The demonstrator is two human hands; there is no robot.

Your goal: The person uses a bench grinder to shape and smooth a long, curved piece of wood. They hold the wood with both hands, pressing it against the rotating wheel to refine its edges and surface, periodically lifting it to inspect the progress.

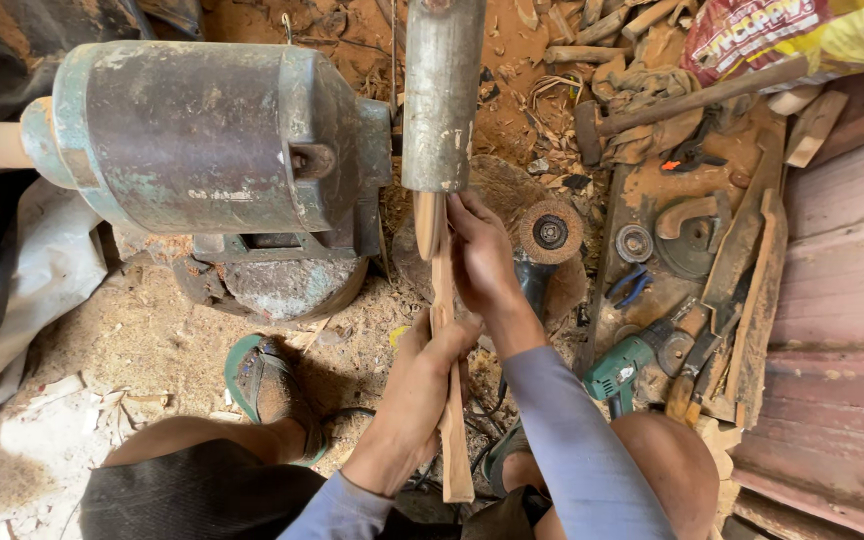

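I hold a long narrow wooden piece [449, 420] upright in front of me, its rounded top end pressed against the grey sanding drum [441, 90] of a bench motor [192, 135]. My right hand [480, 255] grips the wood near its top, just under the drum. My left hand [422, 385] is closed around the middle of the wood, lower down. The lower end of the piece reaches down between my knees.
A green angle grinder [624, 368] and a sanding disc [550, 232] lie on the dusty ground to the right, with a hammer [687, 100], blue pliers [632, 285] and wood scraps. My sandalled foot [267, 385] rests by the motor's base. Pink planks [842, 300] lie far right.
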